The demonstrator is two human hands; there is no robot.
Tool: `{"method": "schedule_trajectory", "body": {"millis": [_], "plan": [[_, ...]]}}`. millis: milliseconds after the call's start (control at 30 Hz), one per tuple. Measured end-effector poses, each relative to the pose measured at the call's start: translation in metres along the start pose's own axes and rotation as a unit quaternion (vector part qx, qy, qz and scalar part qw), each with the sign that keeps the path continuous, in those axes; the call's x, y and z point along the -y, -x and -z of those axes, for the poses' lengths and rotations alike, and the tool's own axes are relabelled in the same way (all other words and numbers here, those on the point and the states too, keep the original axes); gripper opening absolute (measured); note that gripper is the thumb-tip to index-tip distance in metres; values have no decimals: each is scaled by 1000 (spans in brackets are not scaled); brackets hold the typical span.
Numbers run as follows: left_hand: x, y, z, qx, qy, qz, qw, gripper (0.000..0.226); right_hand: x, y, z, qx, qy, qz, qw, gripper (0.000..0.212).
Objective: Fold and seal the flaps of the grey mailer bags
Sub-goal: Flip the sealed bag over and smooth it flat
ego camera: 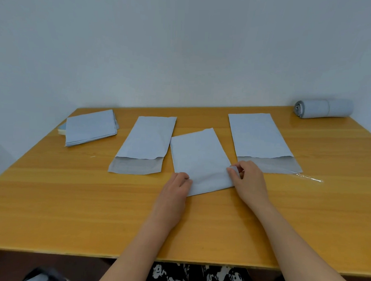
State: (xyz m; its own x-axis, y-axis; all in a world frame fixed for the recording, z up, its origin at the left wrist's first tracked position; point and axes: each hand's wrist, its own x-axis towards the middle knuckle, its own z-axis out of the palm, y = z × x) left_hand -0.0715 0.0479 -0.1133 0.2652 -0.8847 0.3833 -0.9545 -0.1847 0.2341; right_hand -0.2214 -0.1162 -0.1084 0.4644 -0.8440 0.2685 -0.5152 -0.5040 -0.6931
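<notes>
Middle mailer (pixel 198 160) at counter (pixel 71 209) centre, flap already folded over. Left hand (pixel 176 188) presses near-left corner, fingers flat. Right hand (pixel 247 179) pinches near-right corner, small curl of paper between fingertips. Risk: uneven pull skews bag, seal creases. Left mailer (pixel 145 142) and right mailer (pixel 259 137) flaps unfolded; loose clear strip (pixel 308 177) could snag.

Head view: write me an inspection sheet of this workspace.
Surface: wooden table, glossy.
Job's things: middle mailer, flap folded; left mailer and right mailer, flaps open; stack of mailers far left.
Clutter: rolled mailers far right; clear strip beside right mailer.
Grips: left hand presses middle mailer's near corner; right hand pinches its right edge.
Cables: nothing seen.
Surroundings: plain wall.
</notes>
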Motion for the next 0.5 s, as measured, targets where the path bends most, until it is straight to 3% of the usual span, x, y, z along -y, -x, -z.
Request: {"method": "schedule_trajectory", "body": {"millis": [200,433,500], "plan": [[0,3,-1,17,28,31,999,41,-4,0,-3,-14,21,1,1000,15],[1,5,4,-11,103,78,991,26,-3,2,-5,-35,20,13,999,8],[2,9,7,-23,140,98,985,28,0,8,-7,-60,42,43,996,25]]}}
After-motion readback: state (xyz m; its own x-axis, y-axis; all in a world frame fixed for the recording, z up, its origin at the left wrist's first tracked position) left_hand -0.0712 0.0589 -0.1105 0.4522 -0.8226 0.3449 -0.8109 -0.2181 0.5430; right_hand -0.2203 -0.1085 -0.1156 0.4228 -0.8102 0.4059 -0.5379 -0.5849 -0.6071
